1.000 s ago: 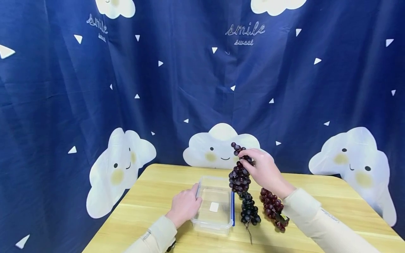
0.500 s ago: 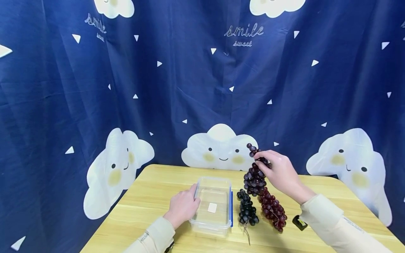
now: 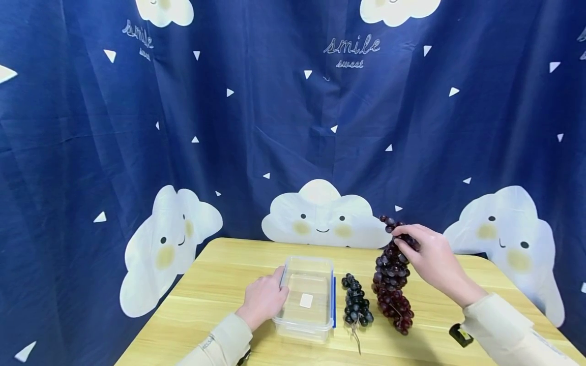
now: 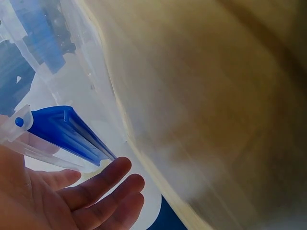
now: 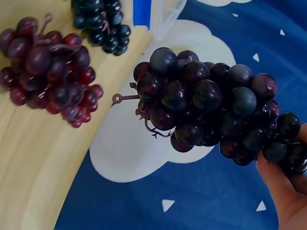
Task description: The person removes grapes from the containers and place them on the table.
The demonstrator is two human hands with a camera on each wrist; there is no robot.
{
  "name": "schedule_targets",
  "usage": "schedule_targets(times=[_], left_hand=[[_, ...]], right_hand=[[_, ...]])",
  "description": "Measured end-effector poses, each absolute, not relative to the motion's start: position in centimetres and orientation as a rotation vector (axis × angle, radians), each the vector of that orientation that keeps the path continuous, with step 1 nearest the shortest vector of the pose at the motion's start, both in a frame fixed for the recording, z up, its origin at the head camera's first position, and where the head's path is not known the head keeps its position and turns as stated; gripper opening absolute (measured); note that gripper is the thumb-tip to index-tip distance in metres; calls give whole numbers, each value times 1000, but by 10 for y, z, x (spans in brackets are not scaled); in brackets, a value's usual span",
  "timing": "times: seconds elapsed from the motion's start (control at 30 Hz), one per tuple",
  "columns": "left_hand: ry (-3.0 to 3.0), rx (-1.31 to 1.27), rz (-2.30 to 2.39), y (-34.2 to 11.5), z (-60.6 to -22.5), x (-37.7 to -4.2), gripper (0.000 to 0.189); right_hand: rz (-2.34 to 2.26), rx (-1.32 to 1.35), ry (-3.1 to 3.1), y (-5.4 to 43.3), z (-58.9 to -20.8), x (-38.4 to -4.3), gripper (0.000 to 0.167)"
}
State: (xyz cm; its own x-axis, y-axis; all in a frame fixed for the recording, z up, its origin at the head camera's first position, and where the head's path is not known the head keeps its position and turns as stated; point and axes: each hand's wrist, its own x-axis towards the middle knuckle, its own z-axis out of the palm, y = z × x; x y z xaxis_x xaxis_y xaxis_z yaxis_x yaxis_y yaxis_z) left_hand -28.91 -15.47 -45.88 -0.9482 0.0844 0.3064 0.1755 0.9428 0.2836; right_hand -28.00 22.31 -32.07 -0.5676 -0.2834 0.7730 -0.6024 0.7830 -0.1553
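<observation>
My right hand pinches a dark purple bunch of grapes near its narrow end. The bunch hangs above the table, its thick end toward me in the right wrist view. In the head view its lower part overlaps a red bunch of grapes lying on the table; the right wrist view shows the two apart. A black bunch of grapes lies to the left, stem toward the front. My left hand holds the left rim of a clear plastic container, beside its blue latch.
The wooden table carries everything and ends at a blue curtain printed with clouds. Another blue latch hangs along the container's right side, close to the black grapes.
My right hand has carried the dark purple grapes rightward, from beside the container to over the red grapes. My left hand has stayed at the container.
</observation>
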Motion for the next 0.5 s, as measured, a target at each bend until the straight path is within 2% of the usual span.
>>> schedule_targets(times=[0.5], left_hand=[[-2817,-188,-468,-155,-456,-287,55]], right_hand=[[470,584,-2216,253,-332,-269,23]])
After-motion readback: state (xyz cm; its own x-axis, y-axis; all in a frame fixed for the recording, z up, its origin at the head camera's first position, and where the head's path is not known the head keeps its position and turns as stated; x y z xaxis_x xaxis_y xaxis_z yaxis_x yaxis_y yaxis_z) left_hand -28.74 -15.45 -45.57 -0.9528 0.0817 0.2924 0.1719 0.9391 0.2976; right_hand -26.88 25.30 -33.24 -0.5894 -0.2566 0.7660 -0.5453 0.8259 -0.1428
